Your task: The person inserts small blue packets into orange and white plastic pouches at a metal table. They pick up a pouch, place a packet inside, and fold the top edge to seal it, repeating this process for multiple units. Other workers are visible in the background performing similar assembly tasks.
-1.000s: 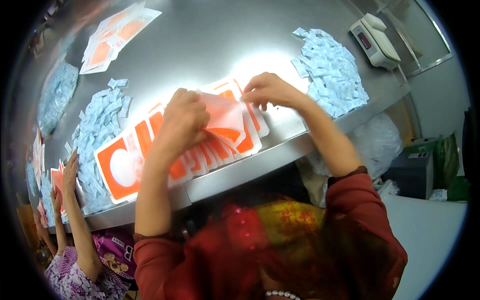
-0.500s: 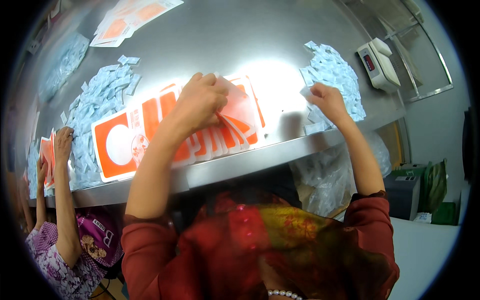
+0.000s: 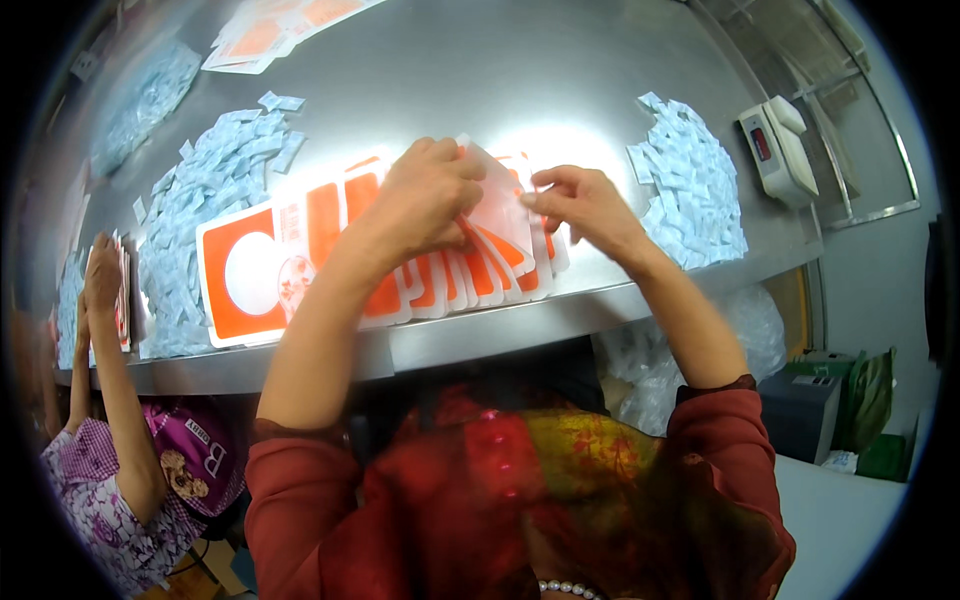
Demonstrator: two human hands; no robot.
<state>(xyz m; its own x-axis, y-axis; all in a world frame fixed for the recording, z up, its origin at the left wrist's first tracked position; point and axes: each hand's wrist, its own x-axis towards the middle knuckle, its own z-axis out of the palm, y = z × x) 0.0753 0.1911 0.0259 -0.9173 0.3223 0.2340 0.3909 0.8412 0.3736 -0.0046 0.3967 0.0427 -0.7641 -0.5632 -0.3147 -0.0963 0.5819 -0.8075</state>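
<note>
Orange-and-white flat plastic bags (image 3: 240, 275) lie in an overlapping row along the near edge of the metal table. My left hand (image 3: 430, 195) is closed on the upper edge of one bag (image 3: 500, 200), lifting its pale, translucent side off the row. Right beside that raised side is my right hand (image 3: 585, 210), thumb and forefinger drawn together at the bag's edge. Whatever those fingertips hold is too small to make out. Small light-blue packets lie in a heap (image 3: 690, 185) right of my right hand, with another heap (image 3: 215, 190) left of the bag row.
A white scale (image 3: 778, 150) stands at the table's right edge. More orange-and-white bags (image 3: 265, 40) lie at the far left, near a clear bag of blue packets (image 3: 150, 95). At left, a co-worker's hands (image 3: 100, 280) hold similar bags. Clear plastic (image 3: 740, 330) hangs below the table edge.
My right hand has moved left from the right-hand packet heap to the raised bag. My left hand still grips that bag. The co-worker's hands have shifted, and the whole view has moved slightly.
</note>
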